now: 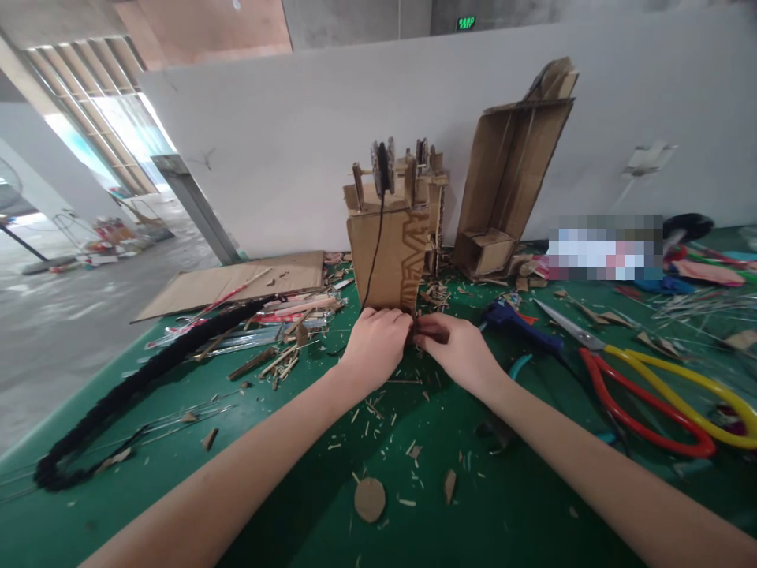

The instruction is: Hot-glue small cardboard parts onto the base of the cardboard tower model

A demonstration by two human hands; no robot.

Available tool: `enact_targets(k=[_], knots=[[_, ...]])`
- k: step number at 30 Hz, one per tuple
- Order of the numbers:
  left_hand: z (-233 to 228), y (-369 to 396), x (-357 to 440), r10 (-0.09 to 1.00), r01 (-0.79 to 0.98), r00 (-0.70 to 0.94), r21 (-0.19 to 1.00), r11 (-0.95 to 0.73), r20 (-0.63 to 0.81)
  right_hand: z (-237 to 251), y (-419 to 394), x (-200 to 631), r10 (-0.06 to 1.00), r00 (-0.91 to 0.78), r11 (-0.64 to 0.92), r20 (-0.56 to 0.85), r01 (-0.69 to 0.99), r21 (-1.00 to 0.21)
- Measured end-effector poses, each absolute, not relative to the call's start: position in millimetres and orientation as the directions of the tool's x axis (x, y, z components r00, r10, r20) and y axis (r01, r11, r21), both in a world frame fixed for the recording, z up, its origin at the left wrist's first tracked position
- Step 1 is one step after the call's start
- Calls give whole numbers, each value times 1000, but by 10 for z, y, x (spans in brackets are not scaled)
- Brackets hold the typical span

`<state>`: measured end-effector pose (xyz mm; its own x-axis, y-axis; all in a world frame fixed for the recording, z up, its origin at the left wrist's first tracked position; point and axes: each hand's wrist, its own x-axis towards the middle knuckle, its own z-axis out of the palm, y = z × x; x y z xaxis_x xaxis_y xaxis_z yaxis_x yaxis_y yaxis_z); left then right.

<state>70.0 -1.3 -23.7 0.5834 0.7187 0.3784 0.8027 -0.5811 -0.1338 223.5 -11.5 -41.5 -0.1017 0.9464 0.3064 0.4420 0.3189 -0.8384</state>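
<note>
Where both hands' fingers meet, the cardboard model stands just behind.

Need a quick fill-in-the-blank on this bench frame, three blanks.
Both hands meet at the base of the ____ tower.
The scissors have one red handle and one ____ handle.
The table surface is ____.
Missing words: cardboard; yellow; green.
</note>
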Motion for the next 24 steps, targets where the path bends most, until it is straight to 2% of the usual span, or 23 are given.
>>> enact_targets(k=[4,9,12,15,24], knots=[[-248,5,682,712,790,600,-129,-600,365,-431,-99,2258,944,-147,330,297,480,-813],[-233,21,642,706,775,611,-88,-626,357,-370,-154,2261,882,-217,432,419,728,-532],[-218,17,624,707,773,613,-83,-629,352,-335,-183,2255,853,-276,459,444,800,-386],[-205,12,609,701,766,627,-106,-634,339,-312,-191,2254,851,-300,446,432,847,-290],[-235,-1,612,677,747,659,-173,-642,328,-302,-184,2269,837,-335,459,433,861,-219]])
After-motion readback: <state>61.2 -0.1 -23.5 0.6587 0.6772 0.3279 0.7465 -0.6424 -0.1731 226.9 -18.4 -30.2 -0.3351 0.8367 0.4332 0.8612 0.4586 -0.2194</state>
